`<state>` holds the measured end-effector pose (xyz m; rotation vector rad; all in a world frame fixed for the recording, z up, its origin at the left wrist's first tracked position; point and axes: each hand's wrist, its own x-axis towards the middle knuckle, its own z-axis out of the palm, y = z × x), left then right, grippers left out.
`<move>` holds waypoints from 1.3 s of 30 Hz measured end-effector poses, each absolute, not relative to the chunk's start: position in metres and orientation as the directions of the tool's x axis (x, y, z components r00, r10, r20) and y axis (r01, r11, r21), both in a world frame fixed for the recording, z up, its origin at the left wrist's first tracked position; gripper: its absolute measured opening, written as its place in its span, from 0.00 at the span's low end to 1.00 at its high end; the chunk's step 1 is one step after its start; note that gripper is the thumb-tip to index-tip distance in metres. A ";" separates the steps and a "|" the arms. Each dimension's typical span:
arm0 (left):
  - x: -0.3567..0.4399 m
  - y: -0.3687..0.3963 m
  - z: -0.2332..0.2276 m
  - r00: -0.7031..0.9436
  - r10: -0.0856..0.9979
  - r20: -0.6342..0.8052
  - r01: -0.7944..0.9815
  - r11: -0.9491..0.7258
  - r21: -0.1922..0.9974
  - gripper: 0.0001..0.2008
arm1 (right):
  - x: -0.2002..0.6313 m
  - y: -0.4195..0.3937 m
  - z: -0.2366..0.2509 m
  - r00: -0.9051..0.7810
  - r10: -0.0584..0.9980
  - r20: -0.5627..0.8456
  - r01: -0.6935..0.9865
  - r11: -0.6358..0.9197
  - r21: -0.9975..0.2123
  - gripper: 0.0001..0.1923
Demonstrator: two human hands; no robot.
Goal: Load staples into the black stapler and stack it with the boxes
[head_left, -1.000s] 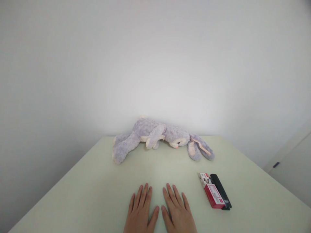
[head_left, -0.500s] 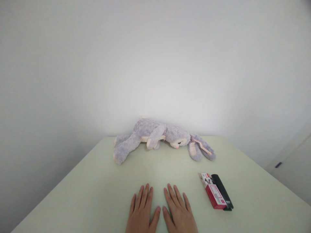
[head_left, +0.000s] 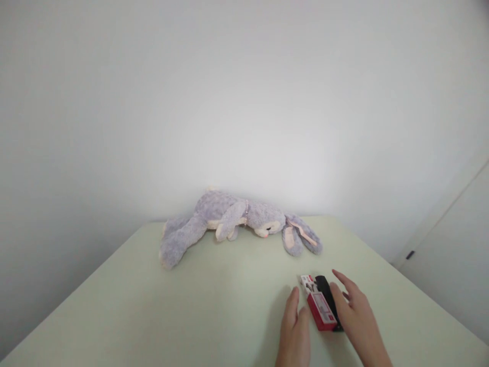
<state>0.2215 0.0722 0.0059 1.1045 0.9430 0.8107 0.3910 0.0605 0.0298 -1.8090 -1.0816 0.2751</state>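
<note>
A small red and white box (head_left: 319,306) lies on the pale green table (head_left: 153,316), with a black flat object (head_left: 325,293) right beside it. My left hand (head_left: 296,331) rests just left of the box, fingers apart, its fingertips touching or almost touching the box's side. My right hand (head_left: 355,313) lies against the black object on the right, fingers spread, so the two hands flank the pair. Neither hand is closed around anything. Farther back, a grey-purple plush rabbit (head_left: 229,221) lies on its side, long ears pointing right.
A plain white wall stands behind the table. At the far right is a white cabinet door (head_left: 451,255) with a small dark handle (head_left: 410,254). The table's edges run diagonally at left and right.
Both hands have moved from flat at the table's front middle over to the right, to either side of the box and black object. The camera view has shifted to the right.
</note>
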 end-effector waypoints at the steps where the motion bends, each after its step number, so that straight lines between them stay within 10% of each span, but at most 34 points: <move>1: 0.228 0.073 0.013 0.384 0.894 -0.231 -0.063 0.275 0.959 0.39 | 0.405 0.059 0.023 0.595 0.779 0.196 0.502 -0.170 -0.848 0.35; 12: 0.201 0.074 0.028 0.314 0.938 -0.146 -0.098 0.185 0.978 0.32 | 0.355 0.057 -0.001 0.371 0.925 0.081 0.392 -0.076 -0.917 0.29; 20: 0.048 0.083 0.005 0.135 0.988 -0.079 0.295 0.036 0.955 0.28 | 0.223 0.063 0.012 0.037 0.989 0.145 0.337 0.124 -0.933 0.19; 39: 0.003 0.079 -0.036 -0.075 0.894 0.442 0.829 -0.191 0.525 0.29 | 0.244 0.051 0.002 0.257 0.965 0.050 0.444 -0.072 -0.893 0.25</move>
